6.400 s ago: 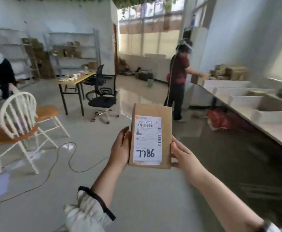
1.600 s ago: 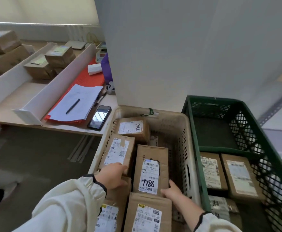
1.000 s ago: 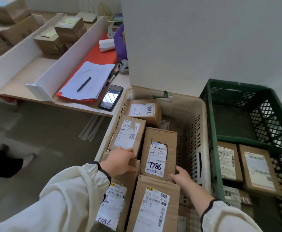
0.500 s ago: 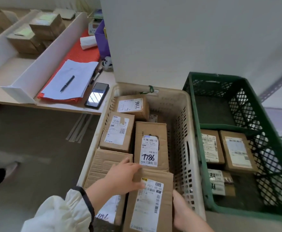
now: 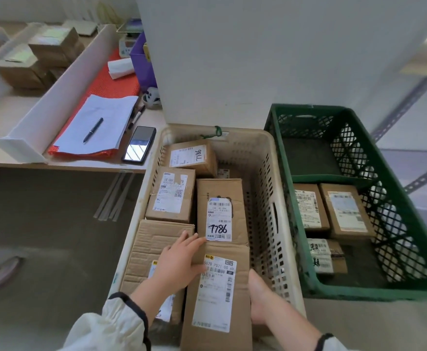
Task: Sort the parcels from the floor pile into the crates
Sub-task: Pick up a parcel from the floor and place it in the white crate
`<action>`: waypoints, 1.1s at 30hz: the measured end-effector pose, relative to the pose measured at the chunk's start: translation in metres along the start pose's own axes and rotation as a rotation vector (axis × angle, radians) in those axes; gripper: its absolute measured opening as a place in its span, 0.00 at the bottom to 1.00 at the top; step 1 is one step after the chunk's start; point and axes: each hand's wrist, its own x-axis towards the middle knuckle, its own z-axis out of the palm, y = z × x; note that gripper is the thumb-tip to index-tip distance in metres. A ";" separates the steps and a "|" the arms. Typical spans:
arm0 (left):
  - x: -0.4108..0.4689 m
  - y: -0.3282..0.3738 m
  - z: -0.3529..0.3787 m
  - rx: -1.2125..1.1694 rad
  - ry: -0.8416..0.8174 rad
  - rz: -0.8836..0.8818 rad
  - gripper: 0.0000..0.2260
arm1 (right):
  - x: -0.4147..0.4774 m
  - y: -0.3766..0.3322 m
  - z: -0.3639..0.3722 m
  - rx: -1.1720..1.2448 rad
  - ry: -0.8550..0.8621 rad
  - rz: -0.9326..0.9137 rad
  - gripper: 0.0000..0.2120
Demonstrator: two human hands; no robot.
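The parcel marked 7786 (image 5: 220, 211) lies flat mid-frame in the beige crate (image 5: 265, 188). The long parcel (image 5: 217, 295) below is pressed by the left hand (image 5: 179, 259), fingers (image 5: 193, 239) straight; those of the right hand (image 5: 260, 297) are hidden, so its grip cannot be told. Shoved forward, the long parcel could ride over 7786's label.

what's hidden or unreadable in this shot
Head view:
- fingers of right hand: hidden beside the near parcel, grip unclear.
- near parcel's lower end: cut off by the bottom edge.
- flat box label: mostly covered by left hand.
- print on green crate parcels: too small.
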 end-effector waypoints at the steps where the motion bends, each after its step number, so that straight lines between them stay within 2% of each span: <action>1: 0.001 0.000 0.000 0.003 0.001 -0.002 0.32 | 0.000 0.000 0.000 0.003 0.010 0.001 0.31; 13: 0.000 -0.001 -0.004 0.017 -0.029 0.031 0.32 | 0.004 0.003 0.002 -0.038 0.114 -0.093 0.21; 15: 0.002 0.003 -0.010 0.036 -0.064 0.031 0.32 | 0.001 0.001 0.003 -0.072 0.118 -0.105 0.20; 17: 0.009 0.014 -0.019 0.041 -0.084 0.051 0.31 | -0.009 -0.004 0.001 -0.168 0.183 -0.112 0.15; 20: 0.025 0.047 -0.040 0.046 -0.016 0.104 0.31 | -0.038 -0.027 -0.008 -0.243 0.321 -0.166 0.07; 23: 0.045 0.099 -0.053 0.057 0.046 0.271 0.29 | -0.072 -0.067 -0.035 -0.225 0.334 -0.429 0.11; 25: 0.057 0.138 -0.052 0.055 0.017 0.360 0.28 | -0.092 -0.089 -0.064 -0.264 0.385 -0.606 0.12; 27: 0.068 0.175 -0.043 0.100 -0.043 0.426 0.26 | -0.101 -0.102 -0.100 -0.297 0.503 -0.694 0.11; 30: 0.088 0.219 -0.021 0.281 -0.108 0.528 0.23 | -0.097 -0.111 -0.160 -0.399 0.679 -0.642 0.10; 33: 0.115 0.251 -0.005 0.454 -0.158 0.552 0.23 | -0.084 -0.120 -0.206 -0.558 0.680 -0.527 0.10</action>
